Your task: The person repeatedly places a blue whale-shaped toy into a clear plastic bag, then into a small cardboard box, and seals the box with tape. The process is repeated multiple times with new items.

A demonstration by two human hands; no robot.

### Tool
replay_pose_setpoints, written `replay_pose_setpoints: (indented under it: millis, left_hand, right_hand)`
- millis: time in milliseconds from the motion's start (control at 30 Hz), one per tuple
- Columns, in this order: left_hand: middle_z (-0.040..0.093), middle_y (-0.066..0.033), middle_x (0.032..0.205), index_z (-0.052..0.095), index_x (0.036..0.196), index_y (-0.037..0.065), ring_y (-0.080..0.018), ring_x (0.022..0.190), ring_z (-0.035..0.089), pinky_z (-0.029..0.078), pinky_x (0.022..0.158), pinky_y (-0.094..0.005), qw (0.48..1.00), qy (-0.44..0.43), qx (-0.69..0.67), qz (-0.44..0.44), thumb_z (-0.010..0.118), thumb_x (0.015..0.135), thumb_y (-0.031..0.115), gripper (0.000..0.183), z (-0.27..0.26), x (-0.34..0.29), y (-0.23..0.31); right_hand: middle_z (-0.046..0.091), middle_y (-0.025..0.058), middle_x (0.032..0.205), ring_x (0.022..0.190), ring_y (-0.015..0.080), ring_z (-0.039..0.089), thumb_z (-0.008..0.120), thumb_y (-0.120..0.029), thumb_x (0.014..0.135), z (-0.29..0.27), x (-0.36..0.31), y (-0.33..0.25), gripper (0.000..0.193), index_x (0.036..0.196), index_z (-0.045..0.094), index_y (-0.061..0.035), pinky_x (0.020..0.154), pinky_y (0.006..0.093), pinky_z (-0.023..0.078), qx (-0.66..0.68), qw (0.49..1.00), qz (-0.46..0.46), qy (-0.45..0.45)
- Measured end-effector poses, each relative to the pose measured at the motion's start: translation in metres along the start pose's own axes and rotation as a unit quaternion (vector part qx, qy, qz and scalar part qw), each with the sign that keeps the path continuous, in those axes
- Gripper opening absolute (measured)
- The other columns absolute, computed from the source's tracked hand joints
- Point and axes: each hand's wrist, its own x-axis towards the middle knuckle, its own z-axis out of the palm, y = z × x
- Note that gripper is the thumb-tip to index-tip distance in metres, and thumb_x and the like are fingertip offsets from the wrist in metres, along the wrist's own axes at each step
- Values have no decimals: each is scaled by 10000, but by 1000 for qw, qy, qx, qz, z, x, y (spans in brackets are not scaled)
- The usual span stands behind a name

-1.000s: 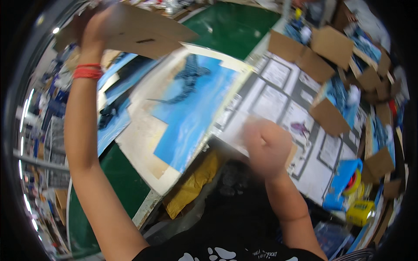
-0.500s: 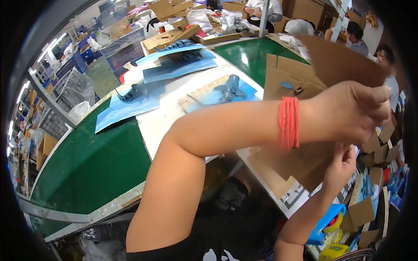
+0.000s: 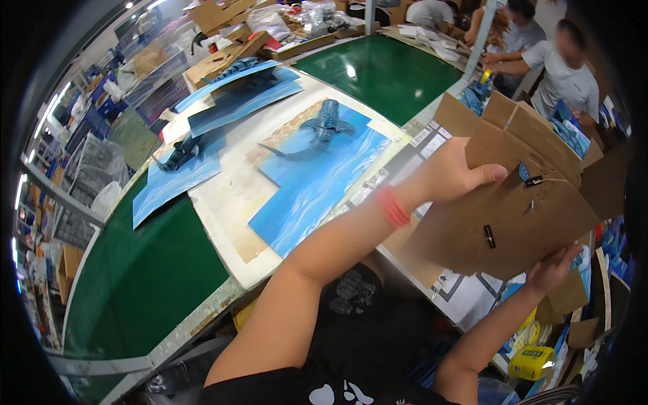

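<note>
Head view: one bent brown cardboard panel with creased flaps [image 3: 466,236], held raised and tilted right of centre, two small black fittings on its face, one being a short black bar [image 3: 489,236]; its long axis we cannot fix, the flaps folding at several angles.

Left hand [image 3: 451,177]: closed over the panel's left edge, thumb laid on the face; red cord wristband [image 3: 393,208] behind.

Right hand [image 3: 550,270]: at the panel's lower right edge, touching; how far its fingers close we cannot tell. A line from hand to hand crosses the panel from upper left to lower right.

Left of the panel, well apart, we list one stepped blue-and-sand printed sheet [image 3: 324,192] bearing a dark blue spotted shark figure [image 3: 327,125], its tail pointing left; the left hand is the nearer. Beneath: one stained white flat board [image 3: 226,219], upon a glossy green tabletop [image 3: 145,270].

Lower right, beyond the right forearm: one bright yellow packaged item [image 3: 532,362].
</note>
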Motion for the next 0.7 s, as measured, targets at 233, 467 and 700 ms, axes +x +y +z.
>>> replay_pose_setpoints:
  millis: [233,467,700]
  left_hand:
    - [597,-248,1324,481,1406,-57,-392,1203,591,442,1032,-401,966,169,177,83,527,1046,217,455,77,-16,17]
    - [633,-237,1213,402,1471,-37,-365,991,692,567,777,-360,920,203,126,311,506,978,637,841,101,-4,-32]
    - [618,-169,971,554,1153,21,-319,832,624,511,752,-357,958,48,135,248,416,1036,579,587,78,0,-35]
  right_hand:
    - [546,101,1428,1300,226,524,384,-502,1080,-86,70,68,582,1468,450,-73,1129,345,377,167,971,43,-164]
    - [583,134,1336,1240,235,556,488,-381,1062,-1,67,87,590,1515,354,-28,1064,390,458,249,917,57,-306]
    - [530,120,1438,1327,296,496,420,-443,1069,17,30,10,595,1480,417,-11,1143,457,360,175,963,-186,-93]
